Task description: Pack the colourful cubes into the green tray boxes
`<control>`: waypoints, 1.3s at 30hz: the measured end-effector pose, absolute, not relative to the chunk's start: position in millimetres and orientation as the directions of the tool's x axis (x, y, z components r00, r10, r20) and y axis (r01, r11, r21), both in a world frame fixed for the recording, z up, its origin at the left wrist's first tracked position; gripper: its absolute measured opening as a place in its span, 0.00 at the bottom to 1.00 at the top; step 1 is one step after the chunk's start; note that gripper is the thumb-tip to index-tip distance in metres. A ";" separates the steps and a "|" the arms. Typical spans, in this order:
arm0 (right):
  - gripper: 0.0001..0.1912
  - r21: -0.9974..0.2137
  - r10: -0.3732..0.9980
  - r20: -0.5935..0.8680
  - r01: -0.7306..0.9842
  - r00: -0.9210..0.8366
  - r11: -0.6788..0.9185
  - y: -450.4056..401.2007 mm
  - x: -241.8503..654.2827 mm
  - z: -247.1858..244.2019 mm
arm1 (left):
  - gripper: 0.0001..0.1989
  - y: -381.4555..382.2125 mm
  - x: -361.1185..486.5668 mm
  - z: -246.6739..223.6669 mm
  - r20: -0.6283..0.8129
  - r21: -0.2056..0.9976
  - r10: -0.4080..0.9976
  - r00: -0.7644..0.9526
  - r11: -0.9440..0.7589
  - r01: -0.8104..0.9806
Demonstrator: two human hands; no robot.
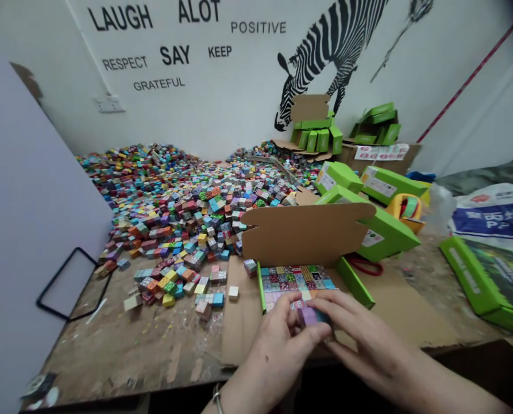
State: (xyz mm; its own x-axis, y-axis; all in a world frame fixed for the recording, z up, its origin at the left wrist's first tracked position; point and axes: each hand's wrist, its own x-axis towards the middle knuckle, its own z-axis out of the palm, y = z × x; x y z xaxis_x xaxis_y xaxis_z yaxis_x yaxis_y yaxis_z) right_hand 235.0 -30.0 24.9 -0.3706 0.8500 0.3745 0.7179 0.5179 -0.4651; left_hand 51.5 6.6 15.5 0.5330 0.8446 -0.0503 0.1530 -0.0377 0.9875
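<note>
My left hand [277, 339] and my right hand [355, 319] come together over the front of an opened green cardboard box [355, 282]. Between them is a short group of small cubes [308, 315], purple and dark teal, gripped by the fingers of both hands. Just behind, the box holds rows of patterned cubes [288, 278] in many colours. Its brown lid flap [308, 233] stands raised at the back. My hands cover the box's front part, so how it is filled there is hidden. Left of the box, a single cream cube [234, 293] lies on flat cardboard.
A large heap of coloured cubes [174, 201] spreads across the table to the wall. Green boxes [385, 230] stand behind on the right, beside a yellow tape dispenser [406, 211]. Another green box [489, 287] lies far right. A black wire frame [73, 284] leans at left.
</note>
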 end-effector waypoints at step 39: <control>0.14 0.425 0.981 -0.087 0.884 -0.172 0.193 53.5 271.8 29.6 | 0.41 28.1 122.8 2.8 0.093 0.372 0.637 0.765 -0.735 0.566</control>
State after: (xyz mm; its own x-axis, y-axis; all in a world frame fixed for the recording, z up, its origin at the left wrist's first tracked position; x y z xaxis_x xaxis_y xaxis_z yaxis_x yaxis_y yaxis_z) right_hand 271.8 53.5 29.6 -0.1725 0.9811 -0.0874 0.8841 0.1933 0.4254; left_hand 122.8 28.1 2.8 0.7653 0.6368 0.0935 0.5663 -0.7353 0.3723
